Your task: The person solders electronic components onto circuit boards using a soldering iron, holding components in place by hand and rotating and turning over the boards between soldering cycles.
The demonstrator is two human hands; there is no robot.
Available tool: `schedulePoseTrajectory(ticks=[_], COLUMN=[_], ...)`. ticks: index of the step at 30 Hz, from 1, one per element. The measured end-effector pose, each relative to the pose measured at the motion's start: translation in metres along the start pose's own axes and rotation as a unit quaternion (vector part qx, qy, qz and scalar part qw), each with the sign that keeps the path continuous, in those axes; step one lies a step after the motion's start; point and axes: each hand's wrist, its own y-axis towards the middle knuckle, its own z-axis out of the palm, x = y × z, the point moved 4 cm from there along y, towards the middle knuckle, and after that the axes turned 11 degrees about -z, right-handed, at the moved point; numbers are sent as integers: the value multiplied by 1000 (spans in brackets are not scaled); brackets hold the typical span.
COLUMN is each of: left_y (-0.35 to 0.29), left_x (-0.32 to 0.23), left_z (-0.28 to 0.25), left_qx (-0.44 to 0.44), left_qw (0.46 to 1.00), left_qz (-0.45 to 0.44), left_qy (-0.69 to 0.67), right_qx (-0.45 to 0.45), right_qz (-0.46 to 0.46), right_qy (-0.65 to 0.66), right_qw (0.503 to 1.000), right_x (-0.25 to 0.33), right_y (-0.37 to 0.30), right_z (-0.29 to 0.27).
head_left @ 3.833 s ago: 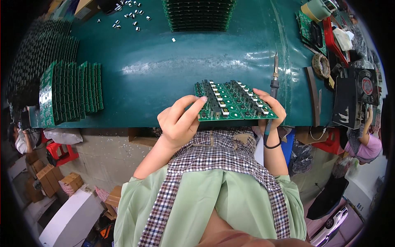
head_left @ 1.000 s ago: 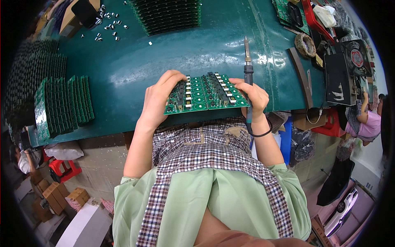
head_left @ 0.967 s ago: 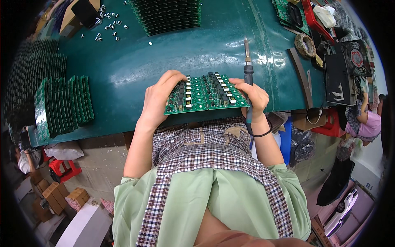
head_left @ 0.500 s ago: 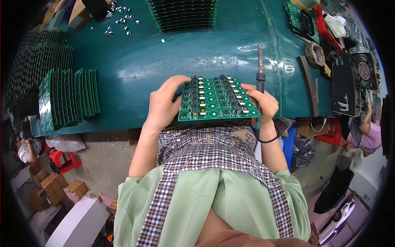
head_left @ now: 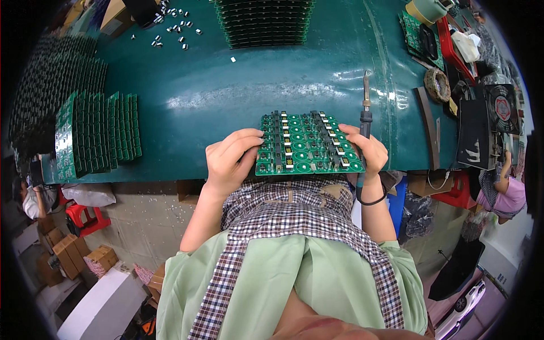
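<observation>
A green circuit board panel (head_left: pixel 303 154) with rows of black and white components is held at the bench's front edge. My left hand (head_left: pixel 231 158) grips its left edge, fingers closed on the rim. At the opposite edge my right hand (head_left: pixel 368 150) pinches the panel between thumb and fingers. A soldering iron (head_left: pixel 366 116) also sits in my right hand, its metal tip pointing up and away from me. Its cable end passes below the hand.
Stacked circuit boards (head_left: pixel 263 25) stand at the back, with more board stacks (head_left: pixel 107 136) at the left. Small white components (head_left: pixel 181 34) lie scattered behind. On the right are a tape roll (head_left: pixel 437 85), a dark bar (head_left: pixel 428 127), a red tray (head_left: pixel 453 54) and a black fan unit (head_left: pixel 502 105). Another person (head_left: pixel 501 190) is at far right.
The panel now appears slightly lower and farther right, and its face shows more fully. Both hands still hold it, and the iron remains in my right hand. The whole view has shifted a little.
</observation>
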Motion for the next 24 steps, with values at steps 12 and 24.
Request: schedulePoseTrajectory(ticks=[12,24], left_y=[-2,4], left_x=[-1,-5], left_z=[2,2], left_qx=[-22,-38], left_qw=[1000,998], left_qz=[-5,-45], left_qy=[-4,-20], right_qx=[-3,-19], right_qz=[8,35], right_qy=[-1,8], right_qw=[1000,999], right_x=[-1,-1], right_y=[-3,3], right_z=[0,-3])
